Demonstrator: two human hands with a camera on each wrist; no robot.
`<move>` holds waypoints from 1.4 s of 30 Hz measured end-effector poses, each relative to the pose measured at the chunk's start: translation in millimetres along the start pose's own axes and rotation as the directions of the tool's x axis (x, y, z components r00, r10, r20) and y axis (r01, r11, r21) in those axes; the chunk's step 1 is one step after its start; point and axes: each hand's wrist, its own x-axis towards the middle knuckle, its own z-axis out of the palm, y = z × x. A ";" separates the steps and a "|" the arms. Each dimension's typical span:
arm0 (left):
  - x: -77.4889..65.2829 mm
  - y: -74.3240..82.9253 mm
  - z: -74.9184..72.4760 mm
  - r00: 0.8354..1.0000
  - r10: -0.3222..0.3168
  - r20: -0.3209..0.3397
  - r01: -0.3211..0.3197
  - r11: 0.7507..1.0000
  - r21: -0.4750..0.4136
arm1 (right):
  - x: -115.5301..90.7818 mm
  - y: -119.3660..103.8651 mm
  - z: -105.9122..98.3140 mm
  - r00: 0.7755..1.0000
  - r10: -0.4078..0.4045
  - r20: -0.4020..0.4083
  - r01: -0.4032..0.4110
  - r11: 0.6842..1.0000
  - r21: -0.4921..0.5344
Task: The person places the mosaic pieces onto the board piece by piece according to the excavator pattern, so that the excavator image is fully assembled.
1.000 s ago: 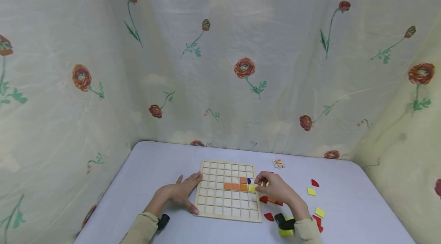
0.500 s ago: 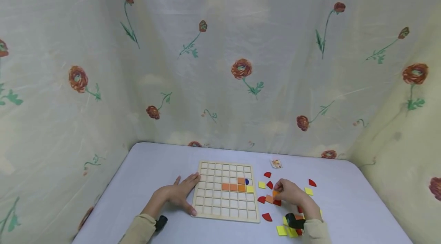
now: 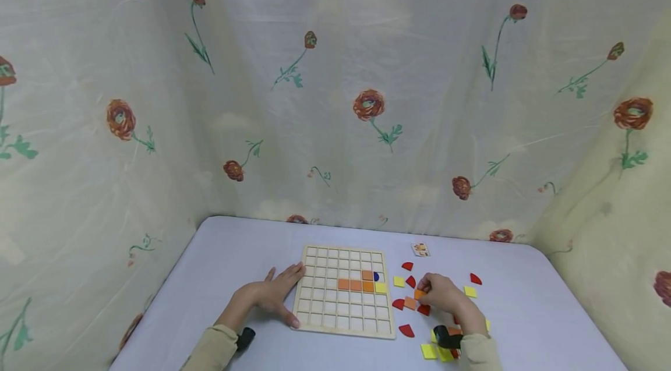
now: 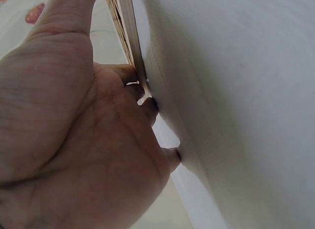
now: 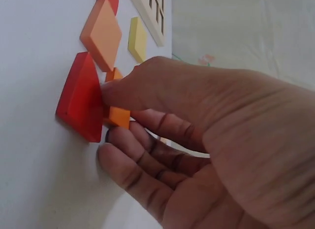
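A wooden grid board (image 3: 343,324) lies on the table, bearing a row of orange tiles (image 3: 349,285) ending in a yellow square tile (image 3: 381,288). Above that row are another orange tile (image 3: 367,275) and a dark blue rounded piece (image 3: 375,276). My left hand (image 3: 274,297) rests against the board's left edge, fingers spread, thumb at the near corner. Right of the board, my right hand (image 3: 441,292) pinches an orange square tile (image 5: 118,116) between thumb and fingers. Right beside that tile in the right wrist view is a red quarter-circle tile (image 5: 81,101); a peach-orange square tile (image 5: 102,34) lies beyond.
Red quarter-circle tiles (image 3: 406,331) and yellow squares (image 3: 428,351) are scattered right of the board, some partly under my right wrist. A small printed card (image 3: 420,249) lies at the back. A flowered curtain (image 3: 335,126) hangs behind the table.
My right hand has moved from the board's right edge, by the yellow tile, rightward to the loose tiles and taken hold of an orange one. The left hand stays at the board.
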 end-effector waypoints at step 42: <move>-2.8 -0.3 -1.6 1.000 0.019 0.000 -0.019 1.000 -0.006 | 44.3 -104.8 64.5 0.897 -0.440 -0.033 0.441 0.894 0.082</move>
